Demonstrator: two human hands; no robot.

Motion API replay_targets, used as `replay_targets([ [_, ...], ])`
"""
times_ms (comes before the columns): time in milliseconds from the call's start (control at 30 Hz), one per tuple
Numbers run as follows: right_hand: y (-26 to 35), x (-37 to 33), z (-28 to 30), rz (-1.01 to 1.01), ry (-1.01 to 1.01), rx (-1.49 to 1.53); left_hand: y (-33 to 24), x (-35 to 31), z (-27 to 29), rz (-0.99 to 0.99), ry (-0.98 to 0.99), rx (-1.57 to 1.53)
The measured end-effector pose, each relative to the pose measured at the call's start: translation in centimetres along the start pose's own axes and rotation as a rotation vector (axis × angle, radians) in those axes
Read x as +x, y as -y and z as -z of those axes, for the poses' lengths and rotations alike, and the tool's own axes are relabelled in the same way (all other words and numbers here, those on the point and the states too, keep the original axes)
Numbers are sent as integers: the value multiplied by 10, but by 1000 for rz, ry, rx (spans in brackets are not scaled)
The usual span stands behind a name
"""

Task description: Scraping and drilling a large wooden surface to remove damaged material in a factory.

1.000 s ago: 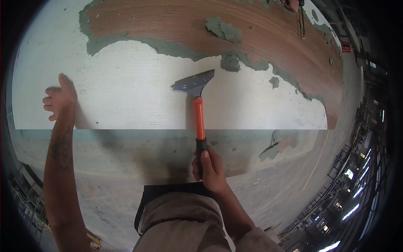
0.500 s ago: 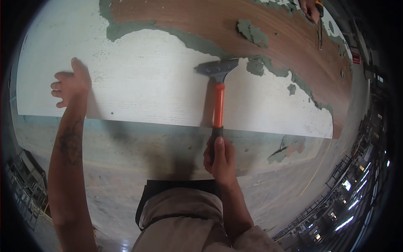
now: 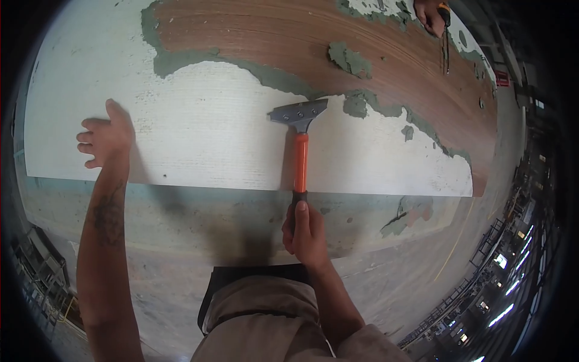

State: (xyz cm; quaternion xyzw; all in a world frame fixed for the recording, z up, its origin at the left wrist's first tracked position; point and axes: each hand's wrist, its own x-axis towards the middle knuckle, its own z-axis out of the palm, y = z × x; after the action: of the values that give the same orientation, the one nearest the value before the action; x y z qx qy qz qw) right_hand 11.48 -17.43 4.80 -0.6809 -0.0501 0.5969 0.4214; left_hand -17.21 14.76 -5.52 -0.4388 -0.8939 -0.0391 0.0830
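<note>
My right hand (image 3: 307, 236) is wrapped round the black grip of a long scraper (image 3: 301, 163) with an orange shaft and a wide metal head. The scraper's blade lies at the ragged edge where a white layer (image 3: 211, 133) meets grey-green residue (image 3: 283, 78). Beyond that edge a brown wood-grain surface (image 3: 253, 36) is exposed on the panel. On the left, my left hand (image 3: 108, 139) rests on the white layer with its fingers spread and nothing in them.
At the far right another person's hand (image 3: 429, 17) holds a tool with a black and orange handle (image 3: 445, 15). A loose grey-green flake (image 3: 350, 60) lies on the brown surface. The pale table edge (image 3: 193, 211) runs between the panel and my body.
My right hand has moved the scraper a little to the left, its blade shifting along the ragged edge. The left hand stays spread on the white layer. The whole view has shifted slightly.
</note>
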Motion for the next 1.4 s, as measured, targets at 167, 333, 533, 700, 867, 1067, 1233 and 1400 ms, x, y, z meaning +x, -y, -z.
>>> replay_targets([
  [167,-3,-6,-8,51,-10,-22,-2,-3,2,0,-39,2],
  [333,-2,-7,-30,44,-29,31,-10,-6,8,-9,0,-8],
  [533,-4,-12,-32,-18,-39,34,-11,-4,10,-4,33,-11],
  [700,-3,-27,-29,-135,21,392,-6,-8,12,-1,2,-9],
  [867,-41,-35,-14,-116,108,323,-7,-11,20,-17,66,-30],
  [1067,-29,-26,-30,34,-77,-60,-12,-13,29,-26,135,-68],
  [1233,-47,-17,-41,182,-145,-75,-11,-10,26,-38,82,-117],
  [1400,-63,-14,-28,182,-129,-104,1,-5,4,-21,4,-22],
])
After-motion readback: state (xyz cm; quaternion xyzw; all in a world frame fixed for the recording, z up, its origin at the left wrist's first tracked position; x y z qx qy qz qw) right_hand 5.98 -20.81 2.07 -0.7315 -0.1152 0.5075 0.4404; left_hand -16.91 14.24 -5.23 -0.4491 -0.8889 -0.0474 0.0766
